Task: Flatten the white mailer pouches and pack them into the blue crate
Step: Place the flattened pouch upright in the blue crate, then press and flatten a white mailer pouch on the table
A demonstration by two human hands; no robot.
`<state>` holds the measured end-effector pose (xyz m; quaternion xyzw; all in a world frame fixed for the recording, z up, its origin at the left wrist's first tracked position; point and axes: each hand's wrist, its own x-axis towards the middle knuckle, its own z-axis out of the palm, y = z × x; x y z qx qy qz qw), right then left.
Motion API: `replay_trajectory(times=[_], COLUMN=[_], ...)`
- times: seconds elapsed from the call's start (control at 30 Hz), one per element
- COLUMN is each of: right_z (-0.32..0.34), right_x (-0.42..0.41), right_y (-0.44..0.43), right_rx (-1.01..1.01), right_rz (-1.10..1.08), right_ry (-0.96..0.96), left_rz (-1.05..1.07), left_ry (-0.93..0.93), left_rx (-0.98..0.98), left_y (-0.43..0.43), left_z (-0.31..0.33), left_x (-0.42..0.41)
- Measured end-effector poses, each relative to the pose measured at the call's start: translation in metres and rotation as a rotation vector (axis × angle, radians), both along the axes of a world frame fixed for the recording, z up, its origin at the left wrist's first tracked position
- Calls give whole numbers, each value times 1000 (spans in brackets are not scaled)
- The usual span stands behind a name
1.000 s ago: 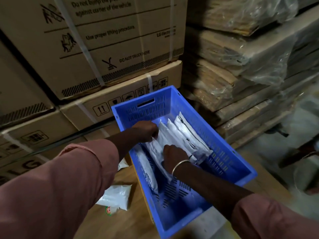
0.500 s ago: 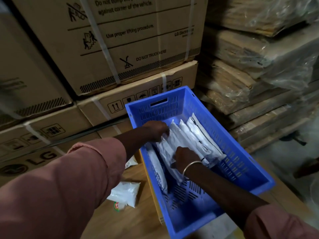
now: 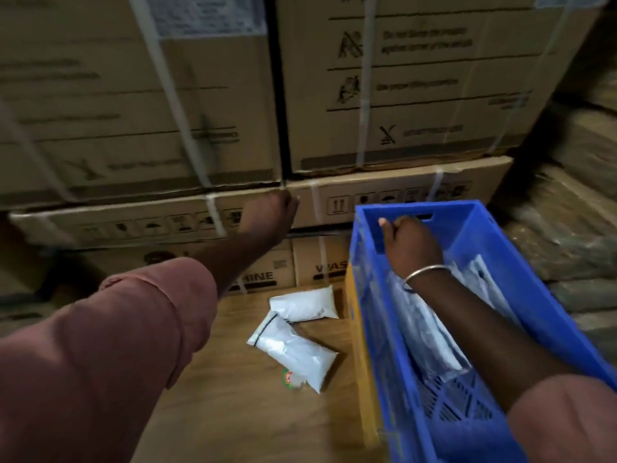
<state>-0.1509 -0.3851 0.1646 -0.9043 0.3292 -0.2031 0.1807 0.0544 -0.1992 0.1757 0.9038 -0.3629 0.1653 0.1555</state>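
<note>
The blue crate [image 3: 534, 295] stands at the right on a wooden surface, with several flattened white mailer pouches [image 3: 430, 335] leaning in a row inside it. My right hand [image 3: 409, 243] is inside the crate at its far left corner, fingers curled, with nothing visible in it. My left hand [image 3: 275, 212] is outside the crate, stretched out to the stacked cartons, blurred, holding nothing. Two puffy white pouches lie on the wood left of the crate, one nearer the cartons [image 3: 302, 302] and one closer to me [image 3: 293, 352].
Strapped cardboard cartons [image 3: 400, 95] form a wall right behind the crate and the wooden surface [image 3: 233, 412]. A small red and green wrapper [image 3: 288, 379] peeks from under the nearer pouch. Plastic-wrapped flat stacks [image 3: 574, 228] rise at the right.
My left hand has left the crate and swung out to the cartons. My right hand let go of the pouches and moved to the crate's far left corner. The view swung left.
</note>
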Motion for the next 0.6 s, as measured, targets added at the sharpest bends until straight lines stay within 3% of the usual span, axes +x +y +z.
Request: replay_trajectory(times=[0.2,0.33,0.6], right_z=[18,3,-57], right_x=[107,153,179], right_y=[115,179,210], right_rx=[-124,-176,-116], right_rz=[285,447,458], right_ry=[-32,17,163], left_rz=[126,154,153], left_ry=[-4,62,184], left_rx=[-56,39,137], left_y=[108,154,184], left_z=[-26,-49,-104], left_x=[29,44,71])
